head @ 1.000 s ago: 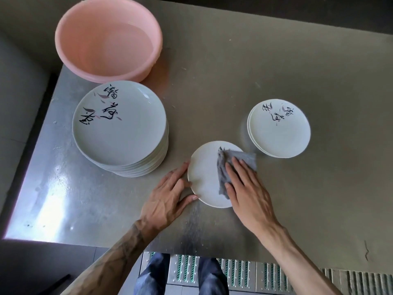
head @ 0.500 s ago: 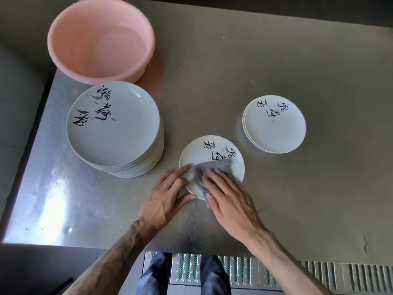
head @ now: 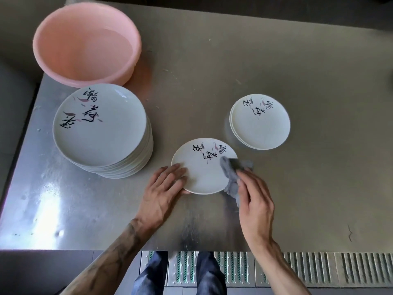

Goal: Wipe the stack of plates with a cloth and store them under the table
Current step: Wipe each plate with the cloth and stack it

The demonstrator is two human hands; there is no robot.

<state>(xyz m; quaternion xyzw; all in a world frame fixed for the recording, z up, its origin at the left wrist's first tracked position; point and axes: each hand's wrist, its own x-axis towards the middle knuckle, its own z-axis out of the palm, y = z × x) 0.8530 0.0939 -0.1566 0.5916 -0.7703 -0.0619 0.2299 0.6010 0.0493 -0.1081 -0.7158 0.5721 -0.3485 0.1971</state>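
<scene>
A small white plate (head: 202,167) with black script lies flat near the table's front edge. My left hand (head: 163,189) rests on its left rim with straight fingers, steadying it. My right hand (head: 254,201) presses a grey cloth (head: 230,176) against the plate's right edge, fingers over the cloth. A tall stack of large white plates (head: 102,130) stands at the left. A low stack of small plates (head: 260,122) sits to the right of centre.
A pink plastic basin (head: 85,42) holding water stands at the back left, touching the large stack. The steel table (head: 308,188) ends at its front edge just before my legs, with a slotted floor drain (head: 297,269) below.
The cloth and my right hand swept from the plate's front left across to its right edge, uncovering most of the plate. My left hand stayed on the left rim.
</scene>
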